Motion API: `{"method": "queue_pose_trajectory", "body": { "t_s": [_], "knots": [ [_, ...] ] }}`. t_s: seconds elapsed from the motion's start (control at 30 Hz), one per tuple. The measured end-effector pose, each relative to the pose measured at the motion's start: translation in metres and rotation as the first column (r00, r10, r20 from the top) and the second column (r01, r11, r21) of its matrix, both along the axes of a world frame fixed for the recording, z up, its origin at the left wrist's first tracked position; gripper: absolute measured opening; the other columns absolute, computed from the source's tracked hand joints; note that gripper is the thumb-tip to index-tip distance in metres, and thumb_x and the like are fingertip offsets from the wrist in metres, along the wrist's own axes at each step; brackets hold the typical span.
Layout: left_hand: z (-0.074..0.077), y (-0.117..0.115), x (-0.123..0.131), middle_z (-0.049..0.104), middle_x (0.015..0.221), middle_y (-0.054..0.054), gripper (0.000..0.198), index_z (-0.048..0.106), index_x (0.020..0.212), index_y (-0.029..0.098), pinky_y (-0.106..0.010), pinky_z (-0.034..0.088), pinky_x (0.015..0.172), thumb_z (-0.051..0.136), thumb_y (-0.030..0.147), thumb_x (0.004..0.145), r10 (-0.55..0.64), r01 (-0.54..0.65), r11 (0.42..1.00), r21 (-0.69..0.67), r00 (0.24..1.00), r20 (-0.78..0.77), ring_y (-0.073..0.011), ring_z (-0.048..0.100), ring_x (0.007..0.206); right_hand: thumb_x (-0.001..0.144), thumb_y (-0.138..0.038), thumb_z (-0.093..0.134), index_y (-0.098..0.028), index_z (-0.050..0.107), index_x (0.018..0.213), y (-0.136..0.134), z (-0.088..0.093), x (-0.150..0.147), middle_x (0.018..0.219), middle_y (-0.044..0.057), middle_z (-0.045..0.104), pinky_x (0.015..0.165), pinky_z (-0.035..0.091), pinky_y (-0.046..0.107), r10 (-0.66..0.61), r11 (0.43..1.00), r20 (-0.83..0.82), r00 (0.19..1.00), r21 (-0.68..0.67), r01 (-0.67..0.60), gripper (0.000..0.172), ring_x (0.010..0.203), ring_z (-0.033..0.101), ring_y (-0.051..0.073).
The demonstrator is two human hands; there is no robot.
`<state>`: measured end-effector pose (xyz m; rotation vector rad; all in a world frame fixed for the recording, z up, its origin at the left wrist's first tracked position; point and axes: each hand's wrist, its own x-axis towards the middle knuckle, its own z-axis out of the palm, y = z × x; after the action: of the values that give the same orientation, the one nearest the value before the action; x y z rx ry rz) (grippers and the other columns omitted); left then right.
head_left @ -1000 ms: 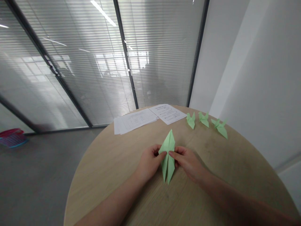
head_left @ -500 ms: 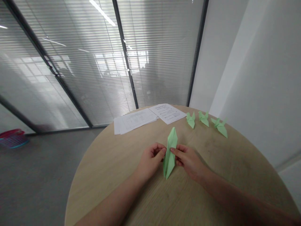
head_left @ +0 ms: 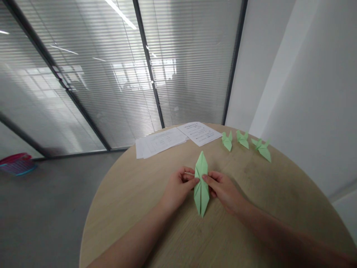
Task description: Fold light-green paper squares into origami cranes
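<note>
A long green folded paper (head_left: pixel 201 193), pointed at both ends, is held between my two hands above the round wooden table (head_left: pixel 122 208). Its lower half shows a slit down the middle. My left hand (head_left: pixel 180 186) pinches the left edge, thumb on the front face and fingers partly behind. On the right edge, my right hand (head_left: pixel 223 188) grips with its thumb laid on the front; its other fingers are partly hidden behind the paper.
Three folded green paper birds, one of them a paper bird (head_left: pixel 227 141), stand at the table's back right. Printed sheets (head_left: pixel 164 141) lie at the back. A red and blue basket (head_left: pixel 18 163) sits on the floor at left. A white wall (head_left: pixel 315 111) borders the right side.
The folded paper has turned to face me more squarely, its left flap now spread flatter. My left thumb has moved slightly right onto its front. The right hand has hardly moved.
</note>
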<state>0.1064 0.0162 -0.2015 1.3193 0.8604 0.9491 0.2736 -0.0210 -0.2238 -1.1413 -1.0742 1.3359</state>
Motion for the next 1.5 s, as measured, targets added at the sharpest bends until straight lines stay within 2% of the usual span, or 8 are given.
{"method": "queue_pose_trajectory", "body": {
  "t_s": [0.17, 0.3, 0.47, 0.7, 0.87, 1.13, 1.3, 1.5],
  "knots": [
    [0.0025, 0.0012, -0.0014, 0.054, 0.055, 0.009, 0.048, 0.060, 0.090, 0.015, -0.023, 0.044, 0.056, 0.091, 0.037, 0.061, 0.039, -0.032, 0.995, -0.095, 0.997, 0.074, -0.0088, 0.053, 0.051, 0.076, -0.064, 0.072, -0.018, 0.069, 0.082, 0.0009, -0.0031, 0.0006, 0.064, -0.001, 0.053, 0.048, 0.030, 0.024, 0.013, 1.000, 0.049, 0.999, 0.027, -0.015, 0.046, 0.052, 0.041, 0.010],
    [0.0034, 0.0010, -0.0014, 0.052, 0.055, 0.010, 0.048, 0.060, 0.091, 0.015, -0.023, 0.043, 0.056, 0.091, 0.037, 0.061, 0.070, -0.064, 0.994, -0.085, 0.996, 0.063, -0.0087, 0.052, 0.050, 0.078, -0.059, 0.073, -0.019, 0.070, 0.084, -0.0013, -0.0019, 0.0004, 0.067, 0.000, 0.058, 0.052, 0.035, 0.025, 0.051, 0.996, 0.087, 0.995, 0.067, -0.057, 0.040, 0.055, 0.046, 0.012],
    [0.0044, 0.0004, -0.0017, 0.055, 0.056, 0.008, 0.043, 0.063, 0.089, 0.014, -0.022, 0.043, 0.057, 0.089, 0.037, 0.063, 0.066, -0.066, 0.998, -0.010, 0.998, -0.016, -0.0092, 0.053, 0.052, 0.075, -0.055, 0.075, -0.019, 0.070, 0.079, -0.0010, -0.0014, 0.0001, 0.065, 0.000, 0.061, 0.056, 0.038, 0.026, 0.059, 0.997, 0.044, 0.997, 0.041, -0.061, 0.036, 0.057, 0.049, 0.014],
    [0.0009, 0.0021, -0.0022, 0.068, 0.066, -0.003, 0.041, 0.073, 0.082, 0.012, -0.027, 0.049, 0.063, 0.084, 0.049, 0.069, 0.032, -0.032, 0.999, -0.003, 0.998, -0.059, -0.0141, 0.061, 0.060, 0.075, -0.053, 0.077, -0.017, 0.070, 0.079, -0.0008, -0.0017, -0.0003, 0.072, 0.003, 0.068, 0.064, 0.042, 0.028, 0.083, 0.996, 0.010, 0.997, 0.043, -0.083, 0.036, 0.064, 0.057, 0.016],
    [0.0014, 0.0013, -0.0032, 0.068, 0.066, -0.002, 0.043, 0.071, 0.077, 0.013, -0.027, 0.051, 0.061, 0.086, 0.052, 0.068, 0.028, -0.029, 0.999, -0.029, 0.999, -0.032, -0.0142, 0.061, 0.060, 0.077, -0.055, 0.076, -0.018, 0.072, 0.082, -0.0019, 0.0003, 0.0001, 0.078, 0.003, 0.070, 0.068, 0.045, 0.029, 0.102, 0.993, 0.008, 0.995, 0.062, -0.103, 0.038, 0.069, 0.060, 0.017],
    [0.0047, -0.0007, -0.0043, 0.063, 0.059, 0.000, 0.042, 0.065, 0.072, 0.015, -0.026, 0.051, 0.058, 0.086, 0.051, 0.069, 0.038, -0.040, 0.999, -0.015, 0.996, -0.086, -0.0118, 0.059, 0.054, 0.085, -0.060, 0.068, -0.018, 0.072, 0.081, -0.0016, -0.0051, 0.0019, 0.074, 0.003, 0.068, 0.061, 0.041, 0.027, 0.079, 0.988, 0.154, 0.985, 0.117, -0.098, 0.042, 0.067, 0.057, 0.018],
    [0.0068, -0.0022, -0.0032, 0.063, 0.058, 0.000, 0.043, 0.065, 0.070, 0.015, -0.025, 0.052, 0.057, 0.086, 0.052, 0.067, 0.039, -0.040, 0.999, -0.008, 0.995, -0.088, -0.0115, 0.059, 0.054, 0.082, -0.054, 0.073, -0.017, 0.075, 0.085, -0.0026, -0.0043, 0.0016, 0.077, 0.004, 0.070, 0.062, 0.043, 0.028, 0.100, 0.987, 0.187, 0.977, 0.109, -0.121, 0.037, 0.068, 0.059, 0.018],
    [0.0103, -0.0025, -0.0062, 0.066, 0.065, -0.002, 0.044, 0.074, 0.079, 0.014, -0.022, 0.049, 0.055, 0.084, 0.056, 0.070, -0.061, 0.060, 0.995, -0.074, 0.998, -0.015, -0.0116, 0.059, 0.058, 0.081, -0.059, 0.073, -0.016, 0.075, 0.084, -0.0022, -0.0034, 0.0036, 0.079, 0.005, 0.069, 0.065, 0.041, 0.028, 0.175, 0.981, 0.128, 0.976, 0.059, -0.183, 0.043, 0.068, 0.056, 0.016]
  ]
}}
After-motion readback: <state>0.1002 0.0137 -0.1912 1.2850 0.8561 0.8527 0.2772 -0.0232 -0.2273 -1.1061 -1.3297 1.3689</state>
